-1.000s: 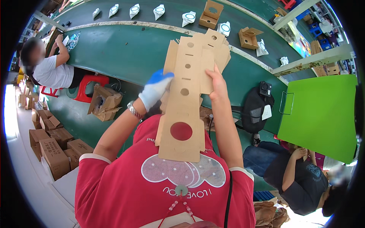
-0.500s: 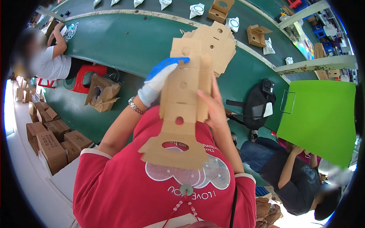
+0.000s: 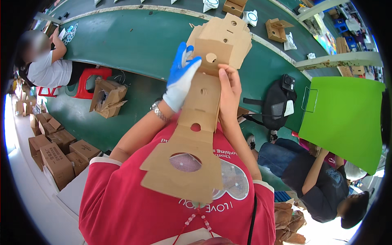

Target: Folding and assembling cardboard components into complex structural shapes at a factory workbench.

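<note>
A long brown die-cut cardboard box blank [image 3: 199,107] stretches from my chest toward the table, with round holes along it and a wide oval hole at the near end. Its far end panel [image 3: 222,51] is folded up at a crease. My right hand [image 3: 229,92] grips the right edge by that crease, thumb on the inner face and fingers around the side. My left hand [image 3: 181,77], in a blue and white glove, is at the left edge with fingers stretched upward and apart. Whether its palm touches the cardboard I cannot tell.
Beyond the blank, a stack of flat cardboard blanks [image 3: 241,32] lies on the green table [image 3: 122,45]. Farther off are small open boxes [image 3: 276,30] and white pouches [image 3: 250,18]. A black backpack [image 3: 274,107] sits right. Co-workers sit left and right.
The far panel of the blank has folded upward. My left hand has come off the blank's face and opened; my right hand has moved up to the crease. The near end has tilted closer.
</note>
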`<state>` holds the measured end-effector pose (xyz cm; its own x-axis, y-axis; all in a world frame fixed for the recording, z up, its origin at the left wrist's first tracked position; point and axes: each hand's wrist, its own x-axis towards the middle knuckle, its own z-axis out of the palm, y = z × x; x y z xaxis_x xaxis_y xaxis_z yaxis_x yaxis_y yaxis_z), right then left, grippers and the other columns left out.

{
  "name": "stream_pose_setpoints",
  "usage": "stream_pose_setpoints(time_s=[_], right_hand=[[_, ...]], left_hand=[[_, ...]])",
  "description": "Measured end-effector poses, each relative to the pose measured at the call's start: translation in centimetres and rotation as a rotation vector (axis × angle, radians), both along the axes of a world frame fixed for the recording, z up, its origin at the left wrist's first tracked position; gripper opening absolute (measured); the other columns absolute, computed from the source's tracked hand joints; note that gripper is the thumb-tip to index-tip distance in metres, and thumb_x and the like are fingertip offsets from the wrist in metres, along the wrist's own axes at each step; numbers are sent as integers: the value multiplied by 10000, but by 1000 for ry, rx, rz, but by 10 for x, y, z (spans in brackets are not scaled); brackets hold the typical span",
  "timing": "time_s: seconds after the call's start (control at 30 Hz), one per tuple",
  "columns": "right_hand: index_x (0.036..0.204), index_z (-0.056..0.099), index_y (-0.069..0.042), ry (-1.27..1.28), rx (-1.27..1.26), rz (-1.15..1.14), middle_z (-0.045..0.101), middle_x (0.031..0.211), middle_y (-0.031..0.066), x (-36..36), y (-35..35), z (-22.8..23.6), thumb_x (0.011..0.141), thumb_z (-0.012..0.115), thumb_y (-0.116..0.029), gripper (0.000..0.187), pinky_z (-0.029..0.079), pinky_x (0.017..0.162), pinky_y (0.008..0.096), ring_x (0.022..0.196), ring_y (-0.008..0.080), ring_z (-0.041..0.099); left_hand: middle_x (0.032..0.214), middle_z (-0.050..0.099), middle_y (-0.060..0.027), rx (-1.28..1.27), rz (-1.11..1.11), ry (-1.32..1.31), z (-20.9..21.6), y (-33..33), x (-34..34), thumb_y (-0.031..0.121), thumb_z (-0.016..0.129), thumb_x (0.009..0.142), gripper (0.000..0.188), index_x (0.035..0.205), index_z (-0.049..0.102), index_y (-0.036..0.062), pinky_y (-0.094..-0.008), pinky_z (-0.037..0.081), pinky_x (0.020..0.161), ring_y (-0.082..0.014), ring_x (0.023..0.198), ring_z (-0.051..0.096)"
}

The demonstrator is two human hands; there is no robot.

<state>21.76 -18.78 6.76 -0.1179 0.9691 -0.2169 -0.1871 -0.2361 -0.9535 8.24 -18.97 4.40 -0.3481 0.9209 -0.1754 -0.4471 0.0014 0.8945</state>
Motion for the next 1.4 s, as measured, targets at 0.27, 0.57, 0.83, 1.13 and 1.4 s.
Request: stream_pose_setpoints(time_s=[0.27,0.57,0.83,1.13,1.4], right_hand=[[1244,518,-44,397,-310,31,579,1236,82,7,3,-13,1032,392,-514,530,407,1016,352,1138,210,543],[1030,604,-46,-390,-85,779,635,1003,40,53,42,8,835,752,-196,287,464,858,303,981,138,588],[846,654,10,-1110,593,796,657,812,233,18,37,12,755,647,-104,147,516,727,472,802,423,640],[661,606,37,-706,94,272,571,589,98,69,87,-16,725,695,-185,249,436,512,352,535,167,536],[998,635,41,-326,-185,260,666,914,100,9,27,-1,792,725,-285,396,485,714,335,826,162,609]], left_hand=[[1237,655,-59,-156,-412,312,-32,-18,-28,403,371,1059,474,1321,592,75,-338,424,1039,-202,1167,581],[1140,684,-66,-102,-1073,671,30,11,-59,255,725,901,540,1373,548,59,-314,472,964,-163,1075,611],[928,698,-178,-38,-1134,1616,52,28,-27,318,625,877,265,998,703,95,-418,543,791,-344,888,675],[1426,495,-90,355,-611,380,0,36,-103,311,676,928,746,1530,280,117,-396,417,1070,-208,1318,469],[1317,557,-76,287,-591,561,9,-11,-41,166,869,733,777,1382,455,52,-390,477,1006,-157,1219,531]])
